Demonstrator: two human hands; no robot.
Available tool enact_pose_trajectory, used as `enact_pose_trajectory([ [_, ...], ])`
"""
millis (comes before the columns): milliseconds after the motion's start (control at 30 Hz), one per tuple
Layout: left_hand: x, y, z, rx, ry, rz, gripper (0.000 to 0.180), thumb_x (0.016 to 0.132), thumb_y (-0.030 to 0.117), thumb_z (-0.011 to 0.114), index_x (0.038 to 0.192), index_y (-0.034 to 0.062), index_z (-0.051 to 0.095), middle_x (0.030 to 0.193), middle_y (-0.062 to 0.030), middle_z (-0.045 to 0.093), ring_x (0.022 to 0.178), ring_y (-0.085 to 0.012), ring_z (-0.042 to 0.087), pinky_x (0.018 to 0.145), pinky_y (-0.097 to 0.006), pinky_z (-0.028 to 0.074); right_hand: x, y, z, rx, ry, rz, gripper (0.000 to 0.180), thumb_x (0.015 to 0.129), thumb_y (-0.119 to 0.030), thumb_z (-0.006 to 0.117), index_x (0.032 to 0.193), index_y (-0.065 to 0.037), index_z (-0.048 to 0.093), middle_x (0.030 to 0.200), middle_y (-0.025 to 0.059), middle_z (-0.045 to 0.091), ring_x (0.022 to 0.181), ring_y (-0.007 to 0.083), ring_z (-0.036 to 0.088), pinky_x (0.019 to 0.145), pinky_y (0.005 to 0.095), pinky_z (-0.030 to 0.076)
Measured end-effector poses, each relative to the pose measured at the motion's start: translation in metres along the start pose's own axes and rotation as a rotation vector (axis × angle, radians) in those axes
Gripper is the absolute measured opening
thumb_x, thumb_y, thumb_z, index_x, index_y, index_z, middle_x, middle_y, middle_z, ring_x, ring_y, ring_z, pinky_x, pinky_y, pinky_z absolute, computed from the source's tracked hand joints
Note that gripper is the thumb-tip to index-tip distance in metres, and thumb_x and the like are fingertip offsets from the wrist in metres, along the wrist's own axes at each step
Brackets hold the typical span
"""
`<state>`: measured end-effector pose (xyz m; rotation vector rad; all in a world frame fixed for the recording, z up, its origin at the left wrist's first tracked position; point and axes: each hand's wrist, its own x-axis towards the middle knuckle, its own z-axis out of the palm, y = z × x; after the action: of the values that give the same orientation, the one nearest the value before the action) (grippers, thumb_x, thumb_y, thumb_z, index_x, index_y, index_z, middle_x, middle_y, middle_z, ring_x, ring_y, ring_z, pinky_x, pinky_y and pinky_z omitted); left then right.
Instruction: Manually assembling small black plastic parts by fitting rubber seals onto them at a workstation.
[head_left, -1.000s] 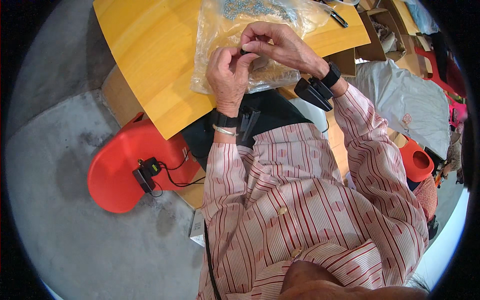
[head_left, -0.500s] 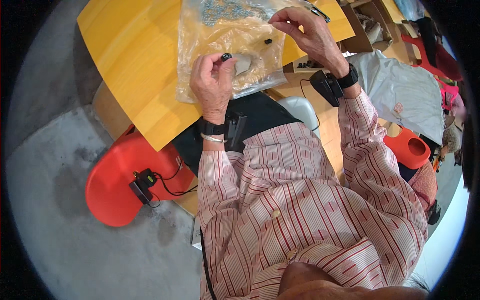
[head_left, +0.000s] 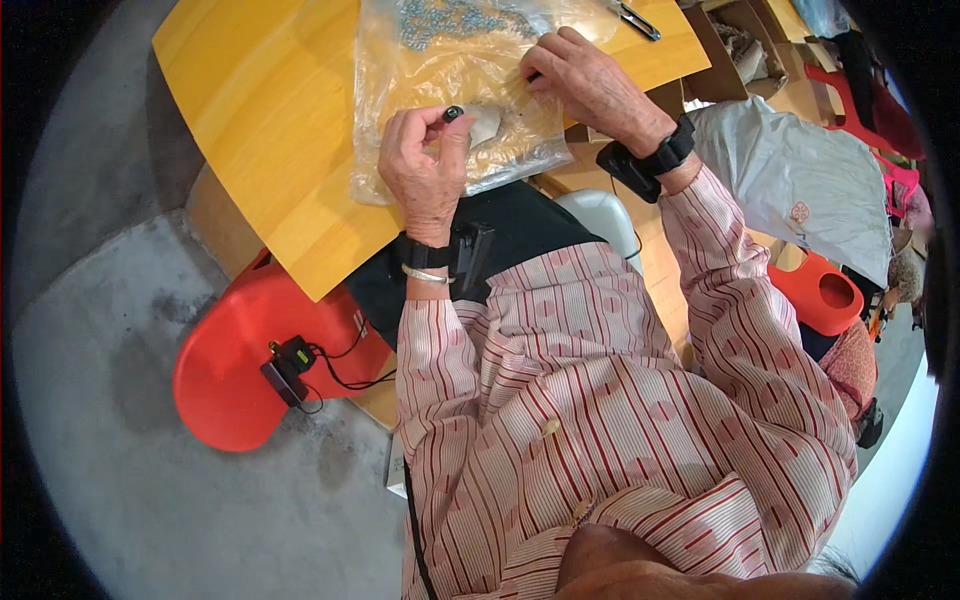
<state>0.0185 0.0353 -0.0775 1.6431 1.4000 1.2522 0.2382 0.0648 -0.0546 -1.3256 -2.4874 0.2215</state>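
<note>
Between thumb and forefinger, my left hand (head_left: 424,160) pinches a small black round part (head_left: 452,113) with a lighter centre. My right hand (head_left: 585,85) is closed at the fingertips on a small black piece (head_left: 535,76), mostly hidden by the fingers. Both hands are above a clear plastic bag (head_left: 385,100) spread over the yellow tabletop (head_left: 270,130). On the bag's far part lies a pile of small silvery metal pieces (head_left: 440,22). A whitish scrap (head_left: 484,126) shows beside my left thumb.
Small scissors-like snips (head_left: 636,20) lie at the far right of the table. An open cardboard box (head_left: 745,50) stands beyond the right edge, with a white sack (head_left: 790,180) nearer. A red stool (head_left: 230,370) carrying a black cabled device (head_left: 288,370) is at the left.
My right hand has come down and left onto the black piece that lay on the bag, and its fingers have closed on it. My left hand has stayed nearly still.
</note>
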Motion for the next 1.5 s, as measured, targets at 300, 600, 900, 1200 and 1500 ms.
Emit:
enact_pose_trajectory([
  [300,-0.001,0.000,0.000,0.018,0.009,0.013,0.023,0.073,0.020,0.075,0.079,0.0029,0.059,0.070,-0.0082,0.057,0.063,-0.0235,0.055,0.057,-0.032,0.043,0.012,-0.038,-0.022,0.374,0.089,0.117,0.012,0.088,-0.010,0.057,0.097,-0.003,0.054,0.087,0.0079,0.056,0.077,0.0221,0.054,0.069,0.0312,0.045],
  [600,-0.003,0.025,-0.018,0.046,-0.066,0.157,0.027,0.073,0.021,0.076,0.081,0.0012,0.059,0.072,-0.0093,0.056,0.066,-0.0254,0.056,0.057,-0.031,0.045,0.021,-0.062,-0.027,0.799,0.061,0.094,0.020,0.085,-0.009,0.060,0.104,-0.002,0.060,0.084,0.0094,0.057,0.076,0.0219,0.057,0.068,0.0307,0.045],
  [900,-0.013,0.060,-0.025,-0.625,-0.058,-0.214,0.022,0.081,0.013,0.072,0.091,-0.0014,0.059,0.085,-0.0032,0.062,0.078,-0.0082,0.056,0.070,-0.021,0.045,0.014,-0.080,-0.036,0.683,0.197,-0.103,0.022,0.079,-0.005,0.063,0.101,-0.004,0.063,0.085,0.0094,0.058,0.084,0.0275,0.057,0.076,0.0358,0.044],
  [1200,-0.022,0.070,-0.030,-0.916,-0.046,-0.271,0.026,0.084,0.017,0.069,0.096,-0.0007,0.055,0.088,-0.0057,0.060,0.078,-0.0104,0.054,0.073,-0.022,0.043,0.013,-0.090,-0.041,1.036,0.206,0.027,0.016,0.086,-0.008,0.059,0.101,-0.002,0.063,0.088,0.0047,0.060,0.087,0.0156,0.059,0.078,0.0266,0.045],
  [1500,-0.024,0.075,-0.036,-0.838,-0.071,-0.212,0.032,0.081,0.024,0.072,0.090,-0.0006,0.053,0.085,-0.0071,0.059,0.075,-0.0124,0.053,0.071,-0.025,0.043,0.015,-0.096,-0.047,1.609,0.084,0.214,0.018,0.091,-0.016,0.058,0.102,-0.002,0.060,0.094,0.0000,0.058,0.089,0.0081,0.054,0.083,0.0234,0.042],
])
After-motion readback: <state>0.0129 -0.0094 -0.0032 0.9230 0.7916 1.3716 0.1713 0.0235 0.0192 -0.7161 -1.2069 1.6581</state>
